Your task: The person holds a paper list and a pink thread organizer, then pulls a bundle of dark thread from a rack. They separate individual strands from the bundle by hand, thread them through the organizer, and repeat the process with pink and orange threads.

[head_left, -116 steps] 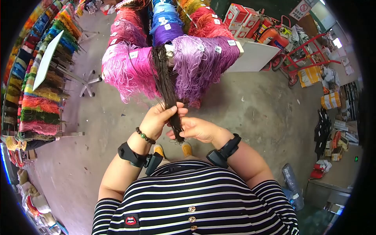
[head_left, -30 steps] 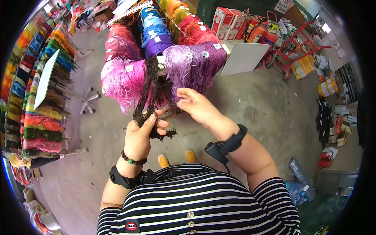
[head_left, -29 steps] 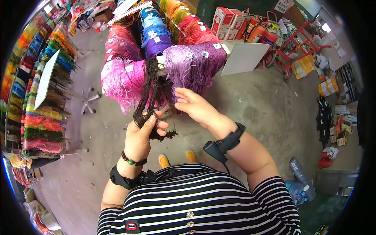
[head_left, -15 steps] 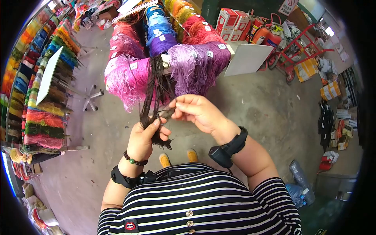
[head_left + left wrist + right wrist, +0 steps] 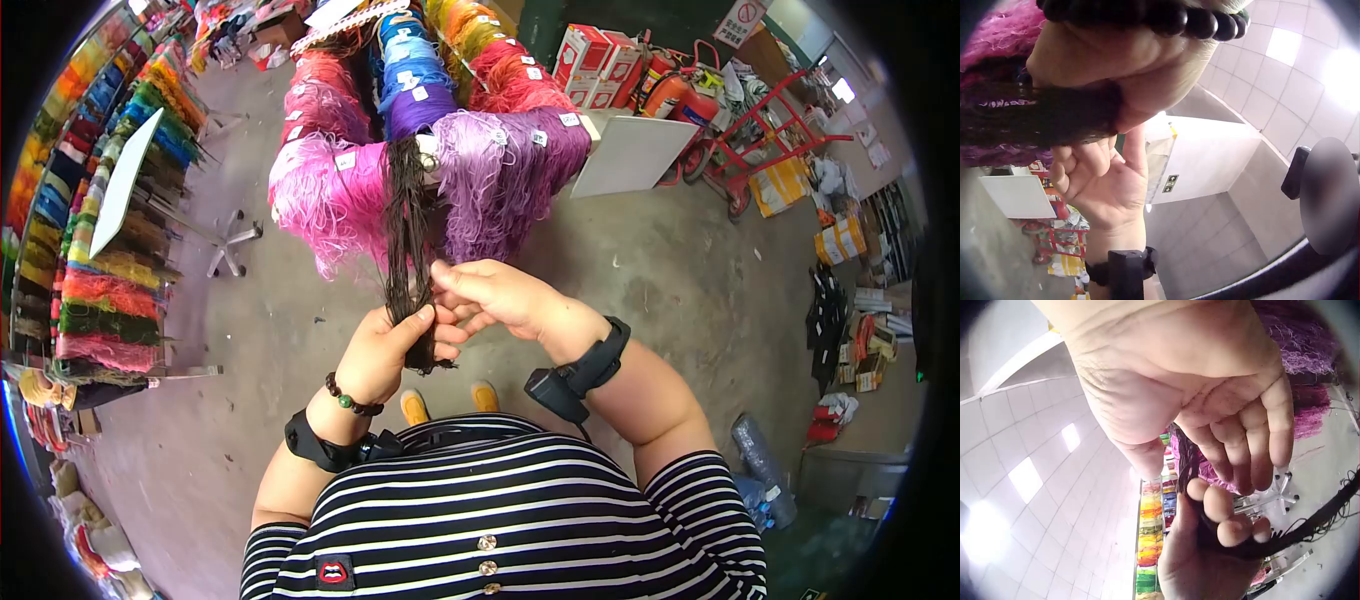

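A hank of dark brown threads [image 5: 407, 220] hangs from the front end of the rack, between pink yarn [image 5: 335, 200] and purple yarn [image 5: 500, 180]. Near its lower end my left hand [image 5: 385, 345] grips it, thumb on top, with the loose tail poking out below. My right hand [image 5: 510, 300] is at the right edge of the strands, fingers relaxed and slightly bent. In the right wrist view the right hand [image 5: 1191, 381] hangs over the left fingers [image 5: 1232, 531] and the dark strands [image 5: 1310, 528], its fingers not closed round them.
Blue yarn [image 5: 410, 70] and red yarn [image 5: 515, 75] lie on the rack behind. A white board [image 5: 630, 155] leans at its right, beside a red hand cart [image 5: 770, 140]. Another rack of coloured yarn [image 5: 110, 310] stands at the left.
The brown hank now hangs straighter and less tangled. My left hand has moved right and slightly up with it; the right hand has come down beside the left, its fingers less pinched.
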